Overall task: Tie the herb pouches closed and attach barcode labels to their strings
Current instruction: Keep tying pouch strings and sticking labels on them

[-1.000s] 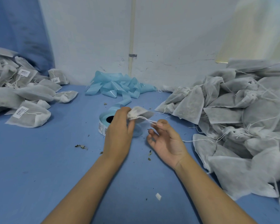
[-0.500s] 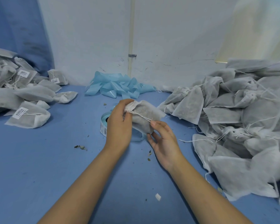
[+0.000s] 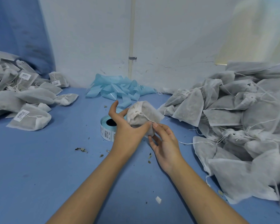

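— Pouch first: where does it sit now, compared with a second ago?

— Lifted above the middle of the counter, over the roll of labels. A second ago only its gathered top showed above the left hand; now it has swung round, so the cinched neck faces the camera and the body trails off to the right.

— And the hands?

— Close together on it. The left hand cups the pouch from below and the left, thumb across its lower front, forefinger lifted free. The right hand has come in from a wider reach and now pinches the string at its fingertips, just under the pouch.

— What does that suggest for the task?

— The neck looks drawn tight, so the closing seems nearly finished; whether a knot is made cannot be told. No label hangs on this string yet, so that step likely follows, with the roll right underneath.

— The other pouches?

— An unlabelled pile fills the right edge; labelled ones lie at the left edge.
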The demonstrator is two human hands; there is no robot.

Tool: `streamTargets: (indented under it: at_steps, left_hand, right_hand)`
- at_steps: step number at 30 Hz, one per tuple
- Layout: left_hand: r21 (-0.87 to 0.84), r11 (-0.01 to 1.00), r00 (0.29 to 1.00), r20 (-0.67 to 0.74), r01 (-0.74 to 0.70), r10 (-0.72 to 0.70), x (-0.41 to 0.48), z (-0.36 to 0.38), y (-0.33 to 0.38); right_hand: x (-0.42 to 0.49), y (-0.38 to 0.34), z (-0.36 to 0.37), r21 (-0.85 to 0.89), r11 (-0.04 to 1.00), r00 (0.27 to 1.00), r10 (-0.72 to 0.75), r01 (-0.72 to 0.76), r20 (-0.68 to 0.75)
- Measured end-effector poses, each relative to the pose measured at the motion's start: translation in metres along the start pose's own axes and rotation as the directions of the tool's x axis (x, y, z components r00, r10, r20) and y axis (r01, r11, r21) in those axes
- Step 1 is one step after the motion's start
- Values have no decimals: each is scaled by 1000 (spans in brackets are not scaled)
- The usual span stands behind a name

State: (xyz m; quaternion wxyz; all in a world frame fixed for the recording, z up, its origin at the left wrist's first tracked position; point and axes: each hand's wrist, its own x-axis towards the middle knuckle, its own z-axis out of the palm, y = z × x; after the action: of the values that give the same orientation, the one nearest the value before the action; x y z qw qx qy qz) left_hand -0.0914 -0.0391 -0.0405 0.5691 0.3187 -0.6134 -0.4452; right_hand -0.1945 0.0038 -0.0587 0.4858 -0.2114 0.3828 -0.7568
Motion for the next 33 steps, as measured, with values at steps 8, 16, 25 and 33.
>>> streamTargets:
  at_steps: [8,16,25,33]
  left_hand:
    - [-330,894,925,-126,302,-359,4,-2,5]
    - [-458,836,931,-48,302,-362,1,-2,11]
    - [-469,826,892,-155,312,-425,15,-21,8]
    - [-10,961,947,-167,275,-273,5,-23,-5]
  right_hand:
    - [-3,5,4,-199,975,993,-86,100,79]
    - [-4,6,2,-338,923,975,-129,186,182]
    - [3,13,-5,-878,271,918,-163,395,362]
    - [4,17,-3,-879,-62,874,-100,472,476]
